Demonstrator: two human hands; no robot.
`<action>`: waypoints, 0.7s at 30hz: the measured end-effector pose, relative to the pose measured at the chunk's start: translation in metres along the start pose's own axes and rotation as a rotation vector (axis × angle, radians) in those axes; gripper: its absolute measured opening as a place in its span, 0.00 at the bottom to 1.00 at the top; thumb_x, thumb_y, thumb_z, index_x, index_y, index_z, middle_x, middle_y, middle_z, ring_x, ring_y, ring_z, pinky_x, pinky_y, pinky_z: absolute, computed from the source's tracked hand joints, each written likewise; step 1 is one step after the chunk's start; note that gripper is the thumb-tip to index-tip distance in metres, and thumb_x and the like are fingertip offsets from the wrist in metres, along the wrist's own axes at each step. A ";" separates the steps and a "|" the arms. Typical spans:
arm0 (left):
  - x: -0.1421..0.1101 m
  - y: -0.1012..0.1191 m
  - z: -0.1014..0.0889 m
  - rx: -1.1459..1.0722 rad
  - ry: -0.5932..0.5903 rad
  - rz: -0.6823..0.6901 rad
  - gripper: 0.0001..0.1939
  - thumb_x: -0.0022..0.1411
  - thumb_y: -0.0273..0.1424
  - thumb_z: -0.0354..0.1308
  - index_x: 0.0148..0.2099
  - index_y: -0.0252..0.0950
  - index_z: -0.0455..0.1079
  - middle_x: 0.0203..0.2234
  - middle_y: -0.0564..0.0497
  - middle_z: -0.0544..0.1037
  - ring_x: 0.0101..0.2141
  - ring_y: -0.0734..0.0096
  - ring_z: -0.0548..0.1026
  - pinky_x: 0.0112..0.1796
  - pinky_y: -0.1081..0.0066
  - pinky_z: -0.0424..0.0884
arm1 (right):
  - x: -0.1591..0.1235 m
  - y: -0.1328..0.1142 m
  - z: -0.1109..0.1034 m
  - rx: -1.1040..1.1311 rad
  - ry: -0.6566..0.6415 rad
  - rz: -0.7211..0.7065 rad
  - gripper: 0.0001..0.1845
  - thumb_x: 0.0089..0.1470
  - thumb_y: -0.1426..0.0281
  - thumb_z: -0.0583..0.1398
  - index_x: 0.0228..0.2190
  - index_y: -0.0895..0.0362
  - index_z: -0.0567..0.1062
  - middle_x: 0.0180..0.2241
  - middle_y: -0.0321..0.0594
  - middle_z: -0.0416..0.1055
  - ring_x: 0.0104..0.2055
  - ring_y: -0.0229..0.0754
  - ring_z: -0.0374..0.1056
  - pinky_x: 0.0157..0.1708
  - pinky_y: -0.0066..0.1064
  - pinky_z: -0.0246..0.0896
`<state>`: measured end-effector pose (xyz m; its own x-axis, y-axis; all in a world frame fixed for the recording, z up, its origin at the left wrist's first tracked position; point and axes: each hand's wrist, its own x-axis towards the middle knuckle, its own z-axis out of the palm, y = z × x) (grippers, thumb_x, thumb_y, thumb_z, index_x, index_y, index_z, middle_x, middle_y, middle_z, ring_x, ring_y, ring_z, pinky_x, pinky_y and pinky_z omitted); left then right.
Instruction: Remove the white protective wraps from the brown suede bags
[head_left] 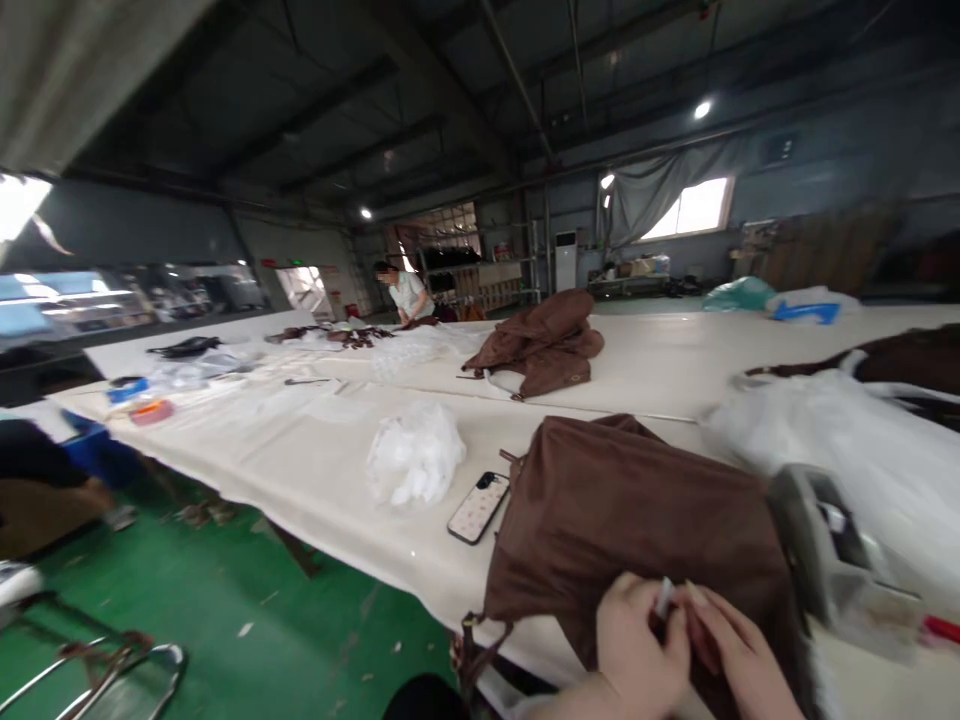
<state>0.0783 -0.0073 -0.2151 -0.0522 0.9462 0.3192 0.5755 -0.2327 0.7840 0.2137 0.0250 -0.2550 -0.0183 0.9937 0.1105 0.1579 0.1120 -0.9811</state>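
Observation:
A large brown bag (600, 510) lies on the pale-covered table close in front of me. Over its near side, my left hand (643, 635) and my right hand (731, 645) meet with their fingertips together. Between the left thumb and fingers shows a small white piece (664, 597), too small and blurred to name. The right fingers are pinched beside it, and what they hold is hidden. Straps with metal fittings (471, 640) hang from the bag's near left corner over the table edge. A patterned phone (478, 507) rests by the bag's left side.
Crumpled white plastic (416, 455) sits left of the phone. More brown bags (540, 340) are piled farther back. On the right stand a grey tape dispenser (821, 540) and clear plastic bags (847, 430). A co-worker (407, 295) bends over the table's far end.

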 end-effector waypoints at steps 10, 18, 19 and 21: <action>0.008 -0.004 -0.009 -0.128 0.047 -0.034 0.11 0.62 0.27 0.50 0.37 0.37 0.75 0.29 0.51 0.74 0.31 0.72 0.72 0.35 0.73 0.69 | -0.005 -0.022 0.009 0.171 -0.068 0.128 0.23 0.47 0.48 0.61 0.27 0.57 0.72 0.18 0.33 0.65 0.17 0.34 0.58 0.16 0.26 0.51; 0.006 -0.006 -0.016 0.125 0.048 0.189 0.12 0.65 0.28 0.50 0.42 0.41 0.75 0.29 0.52 0.74 0.30 0.73 0.72 0.34 0.73 0.70 | -0.004 -0.030 0.011 0.293 -0.184 0.144 0.23 0.49 0.50 0.61 0.20 0.58 0.72 0.15 0.32 0.63 0.15 0.31 0.53 0.17 0.25 0.49; 0.005 -0.007 -0.018 0.236 0.064 0.290 0.12 0.65 0.28 0.50 0.44 0.41 0.74 0.29 0.52 0.74 0.31 0.72 0.72 0.34 0.72 0.70 | -0.004 -0.030 0.010 0.312 -0.180 0.148 0.23 0.49 0.51 0.62 0.20 0.58 0.72 0.16 0.32 0.63 0.16 0.31 0.54 0.17 0.25 0.49; 0.003 -0.010 -0.021 0.454 0.092 0.480 0.13 0.65 0.28 0.50 0.49 0.39 0.71 0.30 0.50 0.74 0.33 0.68 0.72 0.35 0.69 0.70 | -0.005 -0.028 0.008 0.332 -0.177 0.155 0.22 0.48 0.51 0.62 0.20 0.58 0.72 0.16 0.32 0.64 0.16 0.31 0.54 0.18 0.25 0.50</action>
<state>0.0556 -0.0068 -0.2104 0.2375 0.7333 0.6371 0.8380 -0.4864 0.2475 0.2013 0.0170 -0.2294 -0.1937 0.9801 -0.0433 -0.1549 -0.0742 -0.9851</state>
